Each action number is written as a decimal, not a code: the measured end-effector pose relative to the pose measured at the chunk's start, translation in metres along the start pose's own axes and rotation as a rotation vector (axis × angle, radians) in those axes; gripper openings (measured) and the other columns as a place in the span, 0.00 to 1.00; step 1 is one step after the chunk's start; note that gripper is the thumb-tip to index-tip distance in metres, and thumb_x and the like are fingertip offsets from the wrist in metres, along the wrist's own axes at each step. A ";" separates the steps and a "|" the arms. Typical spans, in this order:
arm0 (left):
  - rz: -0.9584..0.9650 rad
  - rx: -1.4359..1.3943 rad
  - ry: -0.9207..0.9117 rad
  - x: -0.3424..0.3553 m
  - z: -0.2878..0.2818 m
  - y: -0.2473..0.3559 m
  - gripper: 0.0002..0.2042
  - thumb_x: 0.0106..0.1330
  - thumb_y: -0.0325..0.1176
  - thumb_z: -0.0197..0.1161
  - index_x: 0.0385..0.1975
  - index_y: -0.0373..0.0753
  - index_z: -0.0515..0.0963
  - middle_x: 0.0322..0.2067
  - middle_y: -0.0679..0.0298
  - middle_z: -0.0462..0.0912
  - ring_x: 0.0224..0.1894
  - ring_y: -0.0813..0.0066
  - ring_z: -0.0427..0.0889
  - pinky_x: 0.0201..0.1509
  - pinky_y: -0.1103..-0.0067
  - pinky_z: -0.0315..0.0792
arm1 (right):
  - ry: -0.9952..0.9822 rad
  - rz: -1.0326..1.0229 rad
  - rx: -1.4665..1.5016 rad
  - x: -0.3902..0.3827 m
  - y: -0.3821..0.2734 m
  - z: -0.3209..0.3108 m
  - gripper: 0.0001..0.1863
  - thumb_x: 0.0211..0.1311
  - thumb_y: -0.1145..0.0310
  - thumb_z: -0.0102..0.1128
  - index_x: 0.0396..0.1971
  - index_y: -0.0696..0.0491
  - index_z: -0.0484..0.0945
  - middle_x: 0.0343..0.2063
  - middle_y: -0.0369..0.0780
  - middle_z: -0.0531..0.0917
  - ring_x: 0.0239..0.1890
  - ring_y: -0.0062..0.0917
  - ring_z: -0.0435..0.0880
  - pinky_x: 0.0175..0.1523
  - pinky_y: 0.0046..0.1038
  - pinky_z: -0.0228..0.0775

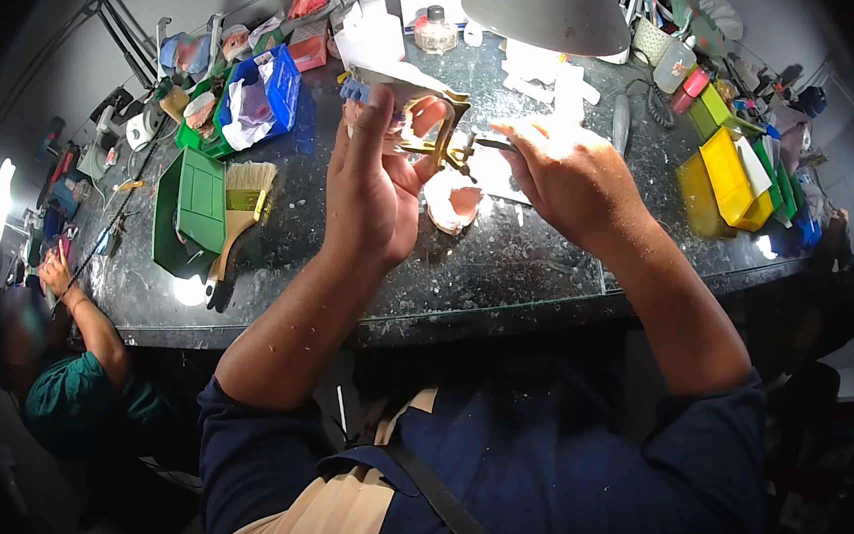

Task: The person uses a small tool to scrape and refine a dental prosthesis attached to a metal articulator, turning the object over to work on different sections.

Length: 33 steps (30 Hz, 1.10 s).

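My left hand (377, 198) is raised above the bench and closed around a brass-coloured dental articulator (447, 138) with pale casts in it. A bluish piece (355, 90) shows beside the thumb. My right hand (579, 184) pinches a slim dark hand tool (497, 144) whose end points at the articulator's frame; whether they touch I cannot tell. Below the hands, a pink and white dental cast (452, 205) lies on the dark bench top (508, 258). Glare washes out part of the work and hides the detail of the casts.
A lamp shade (547, 13) hangs over the work. Left of me are a blue bin (283, 85), a green bin (189, 210) and a flat brush (238, 220). At right stands a yellow bin (730, 180). A co-worker (87, 381) sits at far left.
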<state>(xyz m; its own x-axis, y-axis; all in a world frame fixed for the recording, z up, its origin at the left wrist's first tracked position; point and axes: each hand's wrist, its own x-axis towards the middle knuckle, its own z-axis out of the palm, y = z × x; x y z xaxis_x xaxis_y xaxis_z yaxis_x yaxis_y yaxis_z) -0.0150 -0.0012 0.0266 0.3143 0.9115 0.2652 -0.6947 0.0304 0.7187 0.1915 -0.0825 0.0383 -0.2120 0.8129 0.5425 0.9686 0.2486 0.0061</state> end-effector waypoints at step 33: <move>0.213 0.254 -0.090 -0.015 0.000 -0.022 0.30 0.77 0.30 0.72 0.70 0.36 0.60 0.56 0.57 0.80 0.57 0.74 0.84 0.60 0.73 0.81 | -0.382 0.263 0.016 0.011 -0.022 -0.015 0.13 0.72 0.63 0.58 0.37 0.57 0.86 0.30 0.52 0.89 0.37 0.51 0.91 0.46 0.47 0.85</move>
<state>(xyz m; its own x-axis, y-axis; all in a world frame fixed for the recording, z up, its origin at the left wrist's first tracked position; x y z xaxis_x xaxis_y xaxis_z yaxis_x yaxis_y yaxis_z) -0.0042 -0.0154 0.0067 0.2437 0.8461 0.4741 -0.5710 -0.2700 0.7753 0.1697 -0.0875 0.0569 0.0054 0.9845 0.1754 0.9944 0.0133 -0.1050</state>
